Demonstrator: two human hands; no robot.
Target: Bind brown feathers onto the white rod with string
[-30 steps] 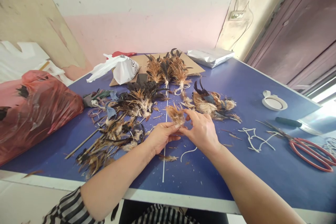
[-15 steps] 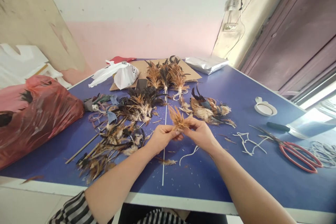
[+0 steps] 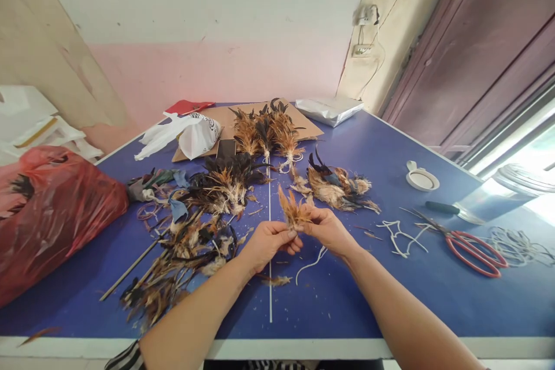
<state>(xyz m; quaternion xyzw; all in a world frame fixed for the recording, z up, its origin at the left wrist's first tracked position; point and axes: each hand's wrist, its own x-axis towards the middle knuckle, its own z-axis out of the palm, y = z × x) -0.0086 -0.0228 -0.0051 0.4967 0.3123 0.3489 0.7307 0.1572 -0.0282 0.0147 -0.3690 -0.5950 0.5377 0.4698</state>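
Note:
Between my two hands, above the blue table (image 3: 329, 312), is a small bunch of golden-brown feathers (image 3: 291, 208). My left hand (image 3: 273, 243) pinches it low down, at the quill ends. Closed on its right side is my right hand (image 3: 325, 231), thumb and fingers pressed together. The fingertips of both hands meet at the base and hide the quills. A white string (image 3: 310, 266) trails on the table just below my right hand. Loose feathers (image 3: 277, 281) lie under my hands.
Feather piles (image 3: 173, 266) spread to the left, beside a red plastic bag (image 3: 56, 214). Tied feather bundles (image 3: 264, 133) rest on cardboard (image 3: 310, 127) at the back. Red-handled scissors (image 3: 474, 251), cut strings (image 3: 403, 237), a green-handled knife (image 3: 442, 208) and a white lid (image 3: 421, 178) lie to the right.
My view has tilted and shifted slightly, so the table's things appear further left. Both hands still hold the feather bunch, which now looks more fanned out.

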